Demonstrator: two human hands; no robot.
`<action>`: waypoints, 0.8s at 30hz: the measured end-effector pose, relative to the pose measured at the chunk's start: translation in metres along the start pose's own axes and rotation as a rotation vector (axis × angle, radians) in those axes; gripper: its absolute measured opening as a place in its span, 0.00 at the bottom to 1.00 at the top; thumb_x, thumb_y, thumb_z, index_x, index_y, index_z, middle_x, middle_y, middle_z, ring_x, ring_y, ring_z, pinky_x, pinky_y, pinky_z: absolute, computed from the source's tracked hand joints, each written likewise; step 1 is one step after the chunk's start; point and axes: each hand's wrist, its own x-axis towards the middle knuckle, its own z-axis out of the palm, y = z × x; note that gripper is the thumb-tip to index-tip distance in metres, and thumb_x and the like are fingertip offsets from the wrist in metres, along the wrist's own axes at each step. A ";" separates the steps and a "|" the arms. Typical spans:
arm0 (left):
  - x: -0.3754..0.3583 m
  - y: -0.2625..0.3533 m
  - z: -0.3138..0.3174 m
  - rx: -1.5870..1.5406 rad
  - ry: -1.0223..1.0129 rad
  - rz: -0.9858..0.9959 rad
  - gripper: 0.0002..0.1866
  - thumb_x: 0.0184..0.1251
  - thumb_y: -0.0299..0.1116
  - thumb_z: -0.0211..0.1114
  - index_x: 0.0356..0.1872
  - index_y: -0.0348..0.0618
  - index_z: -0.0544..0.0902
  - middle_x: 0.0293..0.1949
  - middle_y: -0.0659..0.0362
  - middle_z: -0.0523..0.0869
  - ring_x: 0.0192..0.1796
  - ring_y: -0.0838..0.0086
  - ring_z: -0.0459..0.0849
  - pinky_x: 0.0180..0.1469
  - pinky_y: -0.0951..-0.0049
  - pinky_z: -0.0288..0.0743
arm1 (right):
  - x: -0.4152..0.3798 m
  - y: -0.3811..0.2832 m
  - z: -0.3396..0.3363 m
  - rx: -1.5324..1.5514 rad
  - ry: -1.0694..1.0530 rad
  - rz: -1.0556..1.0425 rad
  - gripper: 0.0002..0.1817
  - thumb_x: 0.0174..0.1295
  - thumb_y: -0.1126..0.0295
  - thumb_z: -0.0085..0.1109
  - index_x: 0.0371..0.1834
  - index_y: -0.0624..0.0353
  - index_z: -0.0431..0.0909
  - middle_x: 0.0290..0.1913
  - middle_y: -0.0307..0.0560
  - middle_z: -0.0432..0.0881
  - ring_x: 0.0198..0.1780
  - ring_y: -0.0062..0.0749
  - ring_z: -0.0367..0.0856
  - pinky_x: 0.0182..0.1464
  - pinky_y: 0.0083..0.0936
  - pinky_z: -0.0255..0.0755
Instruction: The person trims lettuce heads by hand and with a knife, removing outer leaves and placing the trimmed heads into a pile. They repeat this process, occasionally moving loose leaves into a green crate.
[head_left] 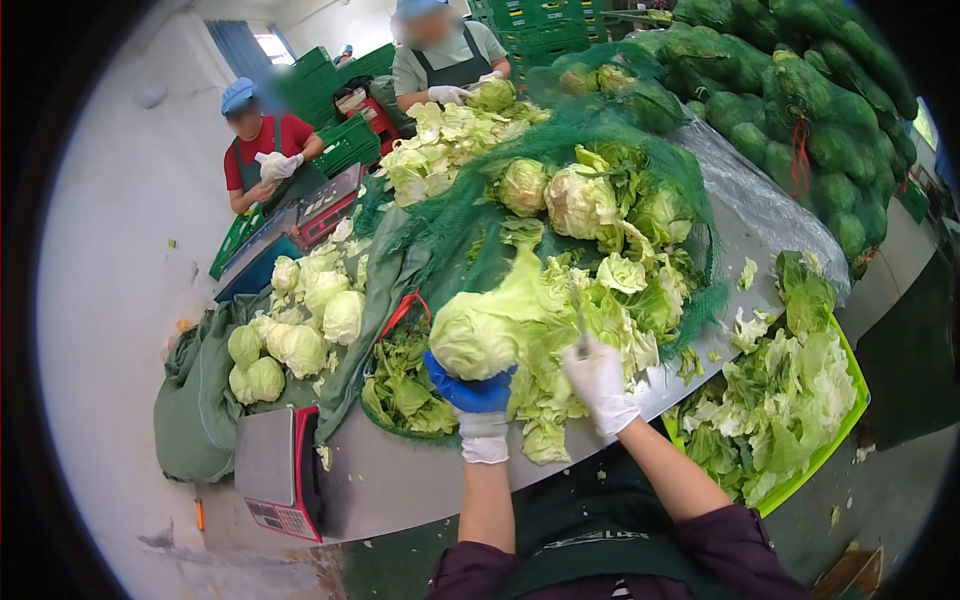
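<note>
My left hand [468, 390], in a blue glove over a white one, cups a pale green lettuce head [470, 338] from below. A loose outer leaf [525, 295] spreads from that head to the right. My right hand [597, 378], white-gloved, is closed on the handle of a knife [580, 318] whose thin blade points up and away among the leaves. Behind both hands, a green mesh net [450, 215] lies around more lettuce heads [582, 200] and loose leaves.
Trimmed heads [300, 345] lie on green cloth at left, behind a red-edged scale [272, 470]. A yellow-green crate [850, 400] of leaves stands at right. Full net sacks [800, 120] are stacked back right. Two people [450, 60] [265, 140] handle lettuce across the table [390, 480].
</note>
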 end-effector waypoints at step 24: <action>0.054 -0.048 0.001 1.189 -0.474 0.493 0.34 0.62 0.46 0.66 0.65 0.41 0.68 0.65 0.48 0.70 0.65 0.59 0.70 0.66 0.61 0.63 | 0.016 0.020 -0.041 -0.341 -0.028 -0.355 0.30 0.64 0.62 0.55 0.67 0.63 0.62 0.39 0.58 0.80 0.39 0.53 0.80 0.40 0.39 0.74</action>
